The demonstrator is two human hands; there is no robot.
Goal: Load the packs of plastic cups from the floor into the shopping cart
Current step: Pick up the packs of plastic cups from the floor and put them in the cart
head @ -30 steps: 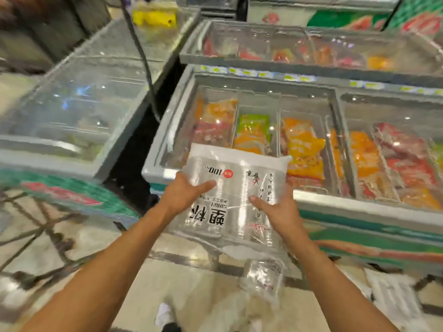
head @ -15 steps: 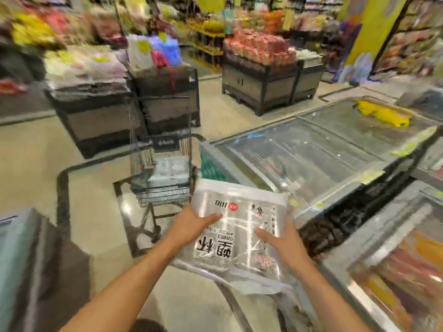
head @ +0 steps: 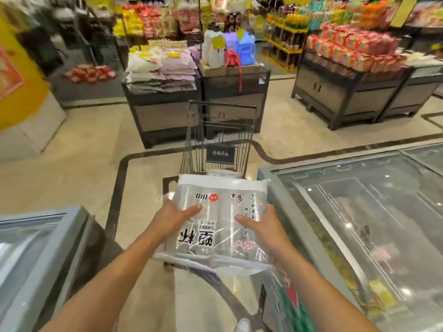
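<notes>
Lower centre of frame: the left hand (head: pixel 173 218) and right hand (head: pixel 262 226) clasp opposite sides of a clear plastic-wrapped pack of cups with black lettering (head: pixel 220 224), thumbs on top. Its long axis points away toward the dark wire shopping cart (head: pixel 219 137) directly above it in frame, both hands about equally near.

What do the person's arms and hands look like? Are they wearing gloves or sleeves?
No gloves and no sleeves in view. Both forearms are bare right up to the bottom edge of the picture. The left hand and right hand are bare too, with no rings, watch or bracelet visible, and short, plain fingernails.
</notes>
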